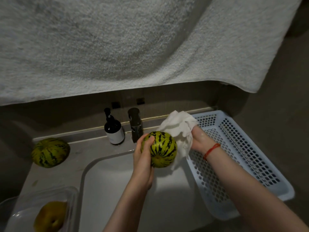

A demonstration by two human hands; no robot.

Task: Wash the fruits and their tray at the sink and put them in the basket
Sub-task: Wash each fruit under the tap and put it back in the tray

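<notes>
My left hand (144,156) grips a round green melon with dark stripes (161,149) above the white sink (117,190). My right hand (199,138) holds a crumpled white cloth (179,128) against the melon's right side. A second striped melon (50,152) lies on the counter at the left. A yellow fruit (51,216) sits in the clear plastic tray (73,195) at the lower left. The empty white perforated basket (242,156) stands to the right of the sink.
A dark pump bottle (114,129) and the black tap (136,125) stand behind the sink. A large white towel (133,44) hangs overhead and covers the upper view. A red string circles my right wrist.
</notes>
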